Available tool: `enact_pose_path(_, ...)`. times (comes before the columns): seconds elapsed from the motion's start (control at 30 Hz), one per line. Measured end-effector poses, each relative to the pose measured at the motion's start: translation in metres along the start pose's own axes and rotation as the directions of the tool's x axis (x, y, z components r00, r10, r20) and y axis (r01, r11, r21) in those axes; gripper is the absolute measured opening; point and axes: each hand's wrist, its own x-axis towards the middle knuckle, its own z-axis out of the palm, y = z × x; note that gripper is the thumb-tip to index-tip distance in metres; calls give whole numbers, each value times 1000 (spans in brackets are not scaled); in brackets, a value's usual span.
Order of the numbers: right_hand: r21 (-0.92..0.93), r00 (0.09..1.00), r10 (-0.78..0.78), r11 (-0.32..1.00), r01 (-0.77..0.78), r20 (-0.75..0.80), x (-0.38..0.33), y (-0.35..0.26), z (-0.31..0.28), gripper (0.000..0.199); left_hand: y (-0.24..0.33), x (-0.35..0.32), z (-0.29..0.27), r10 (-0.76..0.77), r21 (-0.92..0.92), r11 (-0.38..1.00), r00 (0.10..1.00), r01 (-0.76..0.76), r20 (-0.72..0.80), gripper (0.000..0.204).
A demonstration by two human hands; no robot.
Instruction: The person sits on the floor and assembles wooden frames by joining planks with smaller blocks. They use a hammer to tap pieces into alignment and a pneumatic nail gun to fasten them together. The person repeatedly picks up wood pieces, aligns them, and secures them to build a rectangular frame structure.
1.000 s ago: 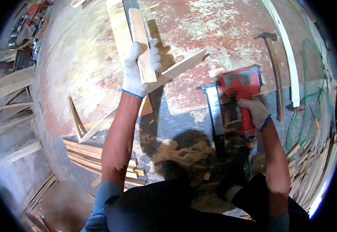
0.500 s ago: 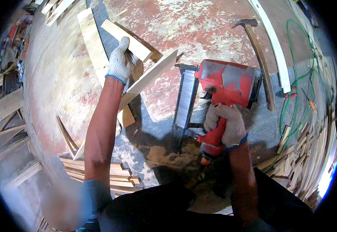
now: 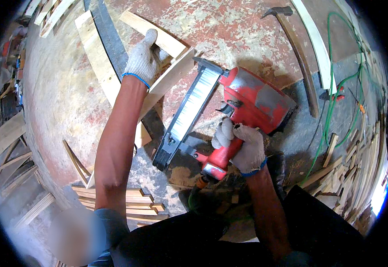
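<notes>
My left hand (image 3: pixel 141 58), in a white knit glove, is closed on a short wooden board (image 3: pixel 158 36), its thumb along the top edge. A second board (image 3: pixel 171 80) stands on edge and meets that board's near end at a corner. In my gloved right hand (image 3: pixel 247 149) is the handle of a red nail gun (image 3: pixel 258 95), its long nail magazine slanting toward me. The gun's nose is at the outer face of the second board, by the corner; I cannot tell whether they touch. A long plank (image 3: pixel 97 55) lies beyond my left wrist.
A claw hammer (image 3: pixel 298 58) and a pale strip (image 3: pixel 314 44) lie at the right. A green hose (image 3: pixel 330 71) loops beside red-handled pliers (image 3: pixel 334 96). Cut strips (image 3: pixel 134 207) are stacked near my left elbow, and a pile of thin wood (image 3: pixel 359 173) fills the right edge.
The nail gun has moved left and tilted, bringing its nose to the board corner. My left hand keeps its hold on the short board, with only a slight shift.
</notes>
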Motion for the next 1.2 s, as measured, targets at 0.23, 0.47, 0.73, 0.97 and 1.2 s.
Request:
enact_pose_path(0.23,34,1000,-11,999,10,16,5,6,1,29,-5,11,-9,40,-22,999,997,-39,62,30)
enact_pose_path(0.47,34,1000,-2,999,2,9,7,7,4,32,-4,3,1,22,-4,1000,999,-22,39,31)
enact_pose_path(0.73,48,1000,-1,999,1,17,10,8,4,29,-1,-4,8,47,16,999,997,-48,58,32)
enact_pose_path(0.97,117,1000,-9,993,6,25,13,14,2,25,-6,3,7,54,17,998,997,-55,46,32)
enact_pose_path(1.2,111,1000,25,993,-26,13,14,23,0,26,-2,-3,15,31,53,998,999,-32,11,33)
